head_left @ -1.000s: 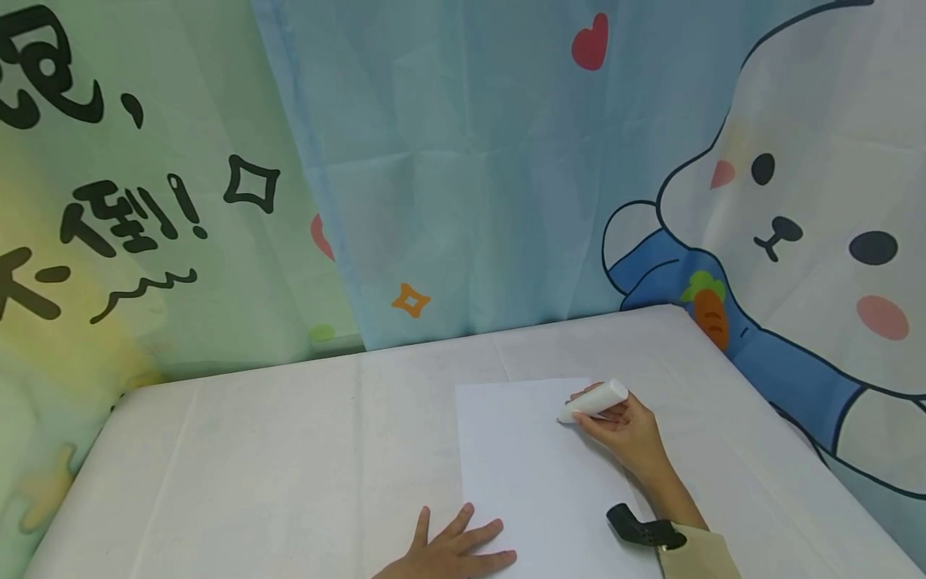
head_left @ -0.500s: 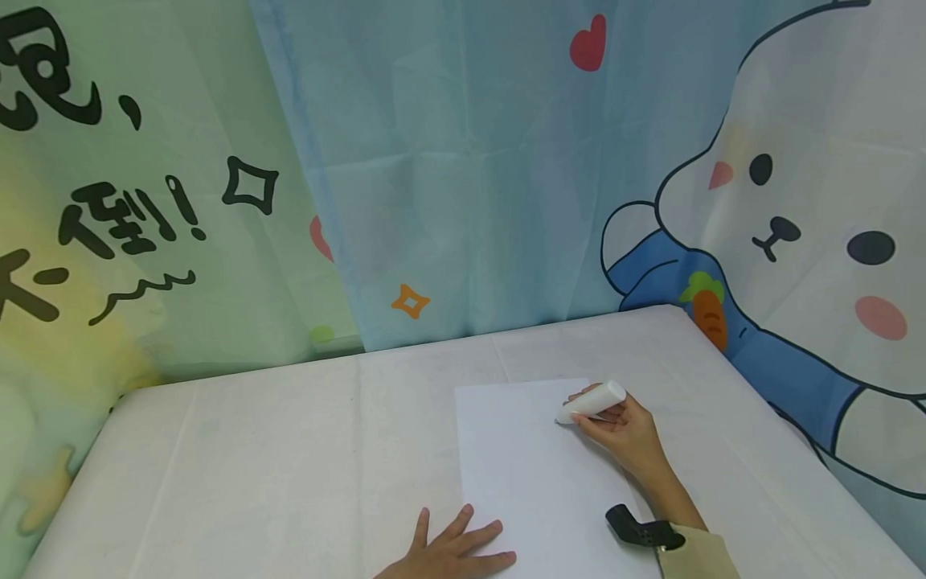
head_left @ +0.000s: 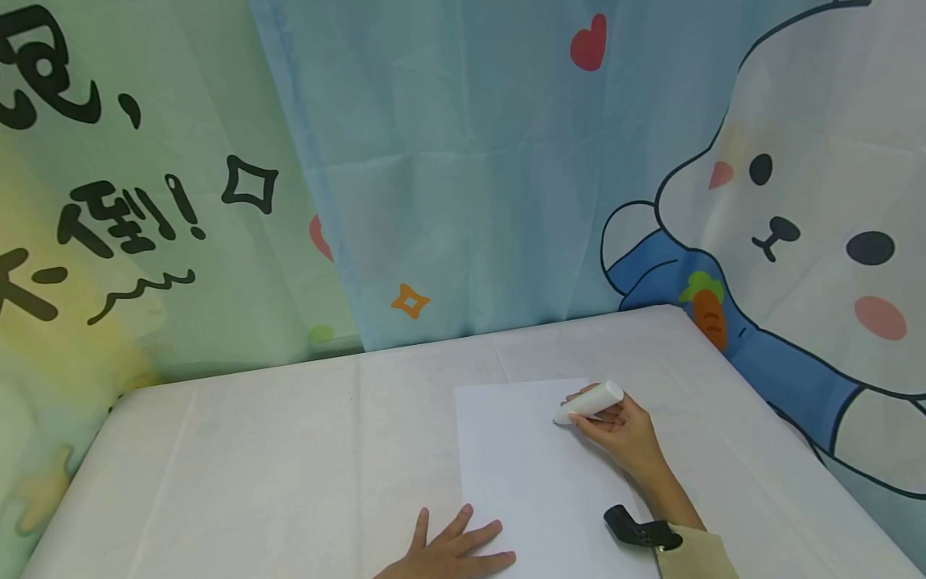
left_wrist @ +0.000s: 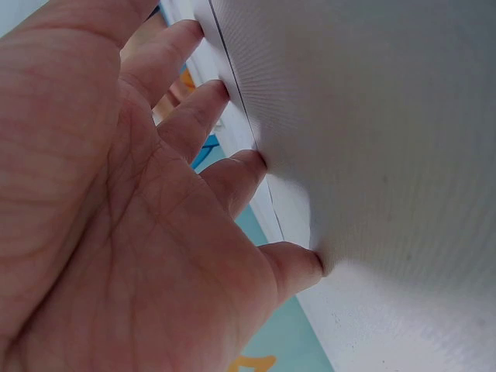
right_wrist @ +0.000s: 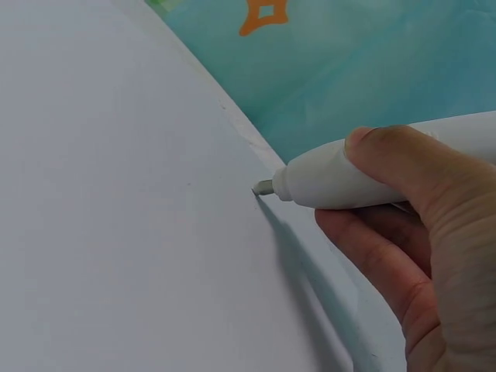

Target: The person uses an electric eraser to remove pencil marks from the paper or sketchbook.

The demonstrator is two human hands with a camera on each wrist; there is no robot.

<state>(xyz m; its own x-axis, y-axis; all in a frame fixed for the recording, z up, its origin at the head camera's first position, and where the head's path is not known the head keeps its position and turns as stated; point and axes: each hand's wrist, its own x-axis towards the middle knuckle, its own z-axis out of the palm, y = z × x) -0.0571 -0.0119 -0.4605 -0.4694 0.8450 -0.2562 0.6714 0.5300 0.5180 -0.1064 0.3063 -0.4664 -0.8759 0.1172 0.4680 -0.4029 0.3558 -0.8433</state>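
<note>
In the head view my right hand (head_left: 620,433) pinches a thick white pen (head_left: 589,402) slantwise over a sheet of white paper (head_left: 514,450), near the sheet's upper right. The right wrist view has the pen's short grey tip (right_wrist: 263,188) right at the paper surface, its shadow running down from it. Thumb and fingers close round the tapered front of the barrel. My left hand (head_left: 452,555) lies with fingers spread at the sheet's lower left. From the left wrist, its fingertips (left_wrist: 248,159) press down along the paper's edge.
The paper lies on a table with a white cloth (head_left: 253,466). A printed curtain (head_left: 463,177) hangs right behind the table's back edge, and a cartoon figure (head_left: 817,241) is printed at the right. A black wrist device (head_left: 640,531) sits by the right sleeve (head_left: 698,555).
My right hand has slid the pen very slightly left over the paper. The left hand stays where it was.
</note>
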